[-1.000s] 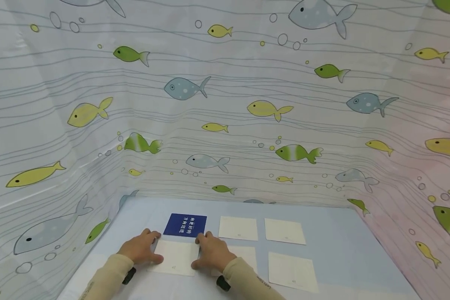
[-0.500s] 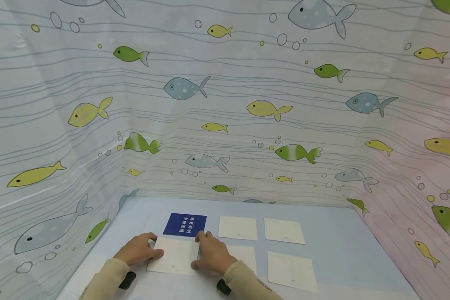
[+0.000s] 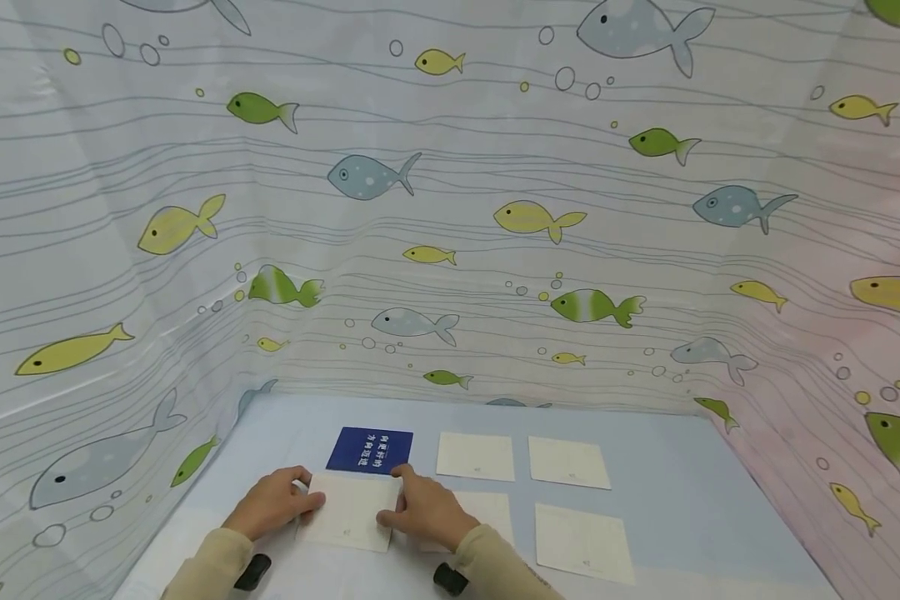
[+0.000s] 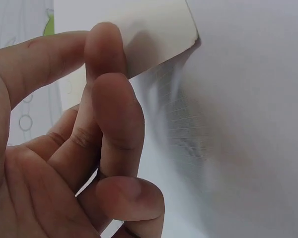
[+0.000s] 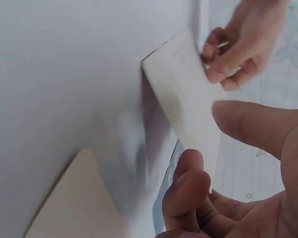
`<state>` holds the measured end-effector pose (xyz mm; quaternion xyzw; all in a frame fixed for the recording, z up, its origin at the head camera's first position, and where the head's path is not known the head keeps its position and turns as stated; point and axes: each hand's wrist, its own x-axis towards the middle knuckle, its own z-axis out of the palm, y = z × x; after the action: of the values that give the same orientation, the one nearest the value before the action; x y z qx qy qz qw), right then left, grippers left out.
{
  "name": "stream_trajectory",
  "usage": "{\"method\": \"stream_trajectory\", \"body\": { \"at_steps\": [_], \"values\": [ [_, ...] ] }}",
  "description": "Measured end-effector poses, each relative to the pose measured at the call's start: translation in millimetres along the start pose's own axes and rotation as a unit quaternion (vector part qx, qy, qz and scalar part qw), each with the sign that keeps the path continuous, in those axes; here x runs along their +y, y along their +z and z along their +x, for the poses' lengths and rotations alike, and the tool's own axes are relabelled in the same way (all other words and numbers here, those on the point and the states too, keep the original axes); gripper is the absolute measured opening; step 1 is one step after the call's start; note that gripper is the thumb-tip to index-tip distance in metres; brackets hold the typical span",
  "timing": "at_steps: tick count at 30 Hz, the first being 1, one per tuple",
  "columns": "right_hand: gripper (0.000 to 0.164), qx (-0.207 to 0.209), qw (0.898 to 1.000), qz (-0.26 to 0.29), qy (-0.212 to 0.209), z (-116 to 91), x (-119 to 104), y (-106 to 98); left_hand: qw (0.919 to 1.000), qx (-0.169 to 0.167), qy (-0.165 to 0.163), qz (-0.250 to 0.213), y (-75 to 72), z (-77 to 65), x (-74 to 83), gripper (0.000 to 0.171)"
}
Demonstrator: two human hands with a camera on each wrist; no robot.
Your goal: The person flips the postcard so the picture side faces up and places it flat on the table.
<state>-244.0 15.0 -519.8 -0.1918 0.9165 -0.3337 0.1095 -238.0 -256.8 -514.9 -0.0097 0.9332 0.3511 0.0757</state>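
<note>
A cream-white card (image 3: 348,515) with a small mark near its lower edge is tilted up off the pale table between both hands. My left hand (image 3: 266,504) pinches its left edge, thumb on top and fingers beneath, as the right wrist view also shows. At the right edge, my right hand (image 3: 433,510) holds the card (image 5: 181,87) with the thumb over its face and curled fingers behind it. Just beyond lies a dark blue card (image 3: 356,450) with white characters. In the left wrist view, the fingers hide part of the held card (image 4: 164,32).
On the pale table (image 3: 705,500), two white cards (image 3: 476,456) lie in the back row right of the blue one. A near-row white card (image 3: 491,510) is partly behind my right hand, another (image 3: 583,542) farther right. Fish-printed curtain (image 3: 480,275) surrounds the table.
My left thumb has come onto the card's left edge, and the card has tilted up from the table. My right thumb has slid slightly left over its face.
</note>
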Motion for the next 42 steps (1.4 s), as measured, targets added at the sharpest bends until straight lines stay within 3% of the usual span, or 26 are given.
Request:
{"method": "stream_trajectory", "body": {
  "at_steps": [5,10,15,18,22,29,42],
  "values": [
    [0.053,-0.034,0.993,0.103,0.037,-0.2,3.4,-6.1,0.9998,0.011,-0.009,0.013,1.4,-4.1,1.0,0.034],
    [0.050,-0.064,0.972,0.219,0.051,2.1,8.2,-6.4,0.9996,0.018,-0.009,0.021,3.7,-3.7,-4.0,0.041],
    [0.035,-0.067,0.962,0.258,0.057,2.7,10.8,-4.7,0.9993,0.022,0.004,0.030,3.5,-2.5,-7.4,0.041],
    [0.019,-0.061,0.962,0.261,0.050,2.5,11.7,-2.6,0.9991,0.024,0.011,0.032,1.5,-4.1,-6.2,0.042],
    [0.014,-0.046,0.966,0.251,0.039,1.9,12.0,-1.1,0.9995,0.023,0.014,0.015,-1.5,-7.5,-2.4,0.048],
    [0.016,-0.032,0.972,0.234,0.017,0.4,9.7,-4.8,0.9993,0.032,0.010,-0.020,-4.0,-11.2,1.2,0.036],
    [0.020,0.001,0.979,0.203,-0.002,-3.0,7.8,-7.6,0.9986,0.038,0.024,-0.028,-6.6,-9.9,-0.7,0.040]
  ]
}}
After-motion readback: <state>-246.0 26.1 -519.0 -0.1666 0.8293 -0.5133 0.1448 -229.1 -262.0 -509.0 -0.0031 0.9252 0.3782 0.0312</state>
